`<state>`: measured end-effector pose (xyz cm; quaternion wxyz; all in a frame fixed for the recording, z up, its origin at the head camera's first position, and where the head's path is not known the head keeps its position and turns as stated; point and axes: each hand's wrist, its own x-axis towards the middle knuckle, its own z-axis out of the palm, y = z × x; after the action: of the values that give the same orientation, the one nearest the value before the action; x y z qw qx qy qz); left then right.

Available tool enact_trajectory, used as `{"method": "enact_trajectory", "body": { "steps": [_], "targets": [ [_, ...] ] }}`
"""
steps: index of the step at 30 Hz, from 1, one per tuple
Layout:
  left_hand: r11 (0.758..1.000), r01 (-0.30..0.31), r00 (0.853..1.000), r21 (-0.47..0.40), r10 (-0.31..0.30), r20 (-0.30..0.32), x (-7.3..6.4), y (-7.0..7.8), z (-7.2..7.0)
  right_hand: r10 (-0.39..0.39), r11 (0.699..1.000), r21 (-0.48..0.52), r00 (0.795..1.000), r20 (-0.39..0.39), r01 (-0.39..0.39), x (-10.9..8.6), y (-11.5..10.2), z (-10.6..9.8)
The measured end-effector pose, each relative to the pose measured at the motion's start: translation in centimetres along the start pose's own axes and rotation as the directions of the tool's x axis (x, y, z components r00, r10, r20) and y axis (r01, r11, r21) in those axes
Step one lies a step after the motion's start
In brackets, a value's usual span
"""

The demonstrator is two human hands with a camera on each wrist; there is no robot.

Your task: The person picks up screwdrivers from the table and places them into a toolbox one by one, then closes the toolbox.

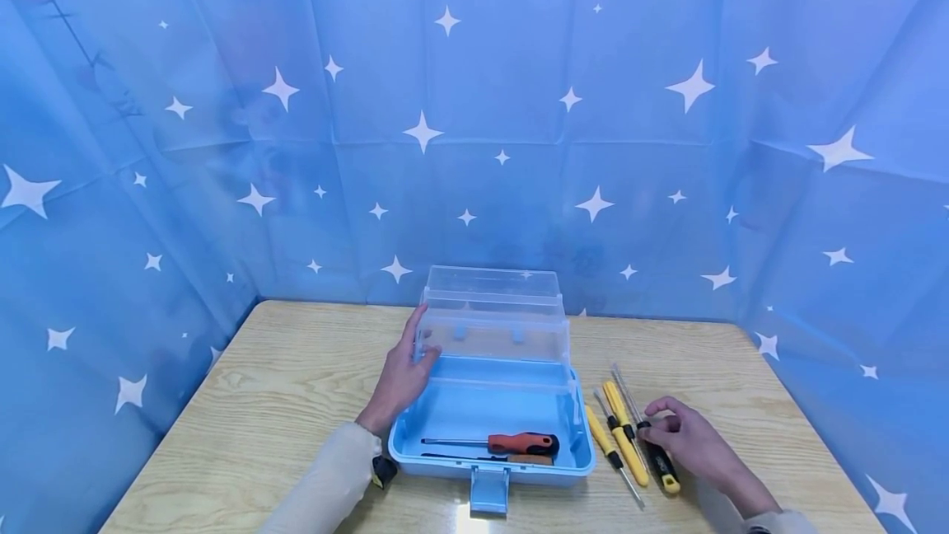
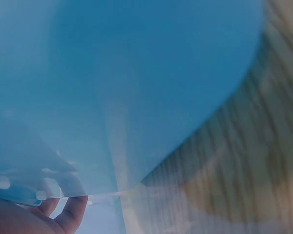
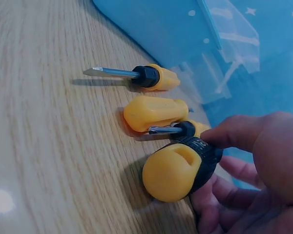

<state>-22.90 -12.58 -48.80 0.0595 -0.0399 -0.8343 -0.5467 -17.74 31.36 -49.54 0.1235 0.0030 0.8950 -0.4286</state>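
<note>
My left hand (image 1: 401, 376) grips the left edge of the toolbox's clear lid (image 1: 493, 303), thumb on the inner side. The lid stands raised behind the light-blue toolbox (image 1: 400, 452). Inside the box lie a red-and-black screwdriver (image 1: 519, 443) and a thin dark-shafted tool with an orange-brown handle (image 1: 532, 460). To the right of the box, my right hand (image 1: 691, 439) pinches a black-and-yellow screwdriver (image 3: 171, 173) by its handle, its shaft pointing away from me. Close beside it lie three yellow-handled screwdrivers, one nearest the box (image 3: 161, 78), one in the middle (image 3: 154, 113).
The blue latch (image 1: 489, 491) hangs down at the toolbox's front. All this is on a wood-grain table (image 1: 296, 386). A blue curtain (image 1: 489, 105) with white stars rises behind the table and along both sides.
</note>
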Motion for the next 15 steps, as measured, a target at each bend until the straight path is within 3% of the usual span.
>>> {"method": "enact_trajectory", "body": {
  "steps": [15],
  "targets": [
    [1.000,0.002,1.000,0.002,-0.002,-0.010,-0.04,-0.05,0.07,0.002,1.000,-0.012,1.000,-0.024,-0.002,-0.06,0.16,-0.50]
  ]
}}
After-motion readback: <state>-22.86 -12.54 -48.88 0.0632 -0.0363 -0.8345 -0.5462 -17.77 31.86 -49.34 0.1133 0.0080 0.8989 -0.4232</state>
